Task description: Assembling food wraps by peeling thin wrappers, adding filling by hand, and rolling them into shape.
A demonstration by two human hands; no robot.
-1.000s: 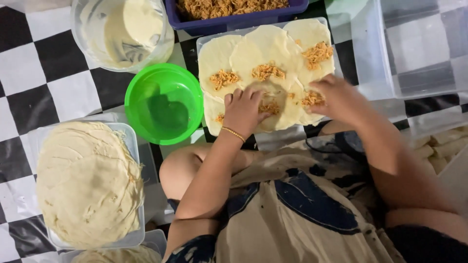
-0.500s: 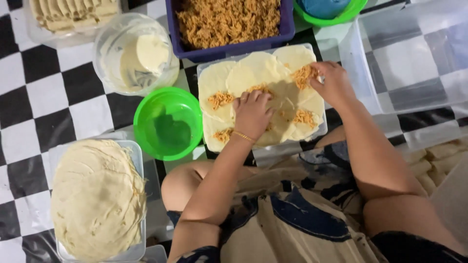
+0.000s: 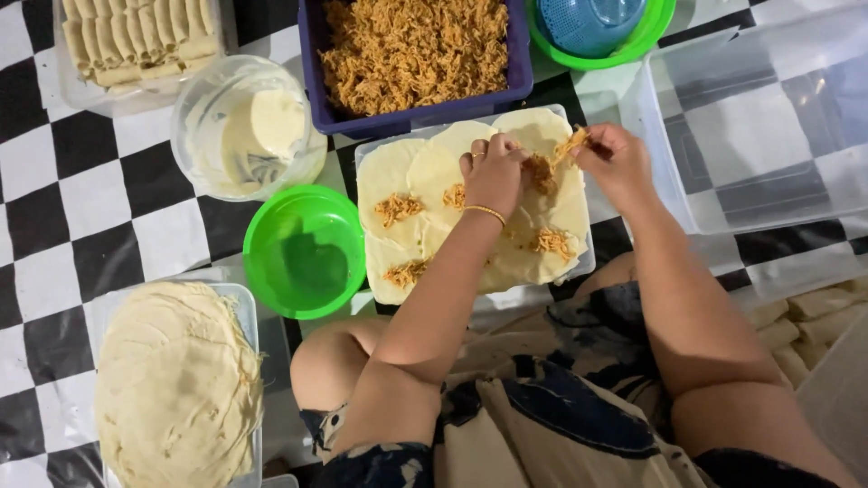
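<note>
while my left hand rests flat on the round wrappers laid out on the clear tray, my right hand is up at the far edge of that tray pinching a tuft of shredded orange filling. left fingers are pressed together and curled down a bit, fingertips sitting right beside a small heap of filling on one of the wrappers. right thumb and first fingers are closed on the shreds, the rest tucked under.

how i'd say to do this bit well: keep each pinch about the same as the heaps already down, and drop it near the middle of the wrapper, not on the rim, or i reckon it'll spill out when folded. holding the wrapper still with the other hand helps, these sheets are thin and probably slide and stick to each other since they overlap.

pose wise, both forearms reach forward over my lap, left wrist straight with the thin gold bracelet showing, right wrist bent inward toward the left hand. hands are near each other but not touching.

around me: purple tub of filling just past the tray, empty green bowl to its left, a clear bowl of pale paste, a stack of spare wrappers by my knee, rolled ones in a container at the far left.
</note>
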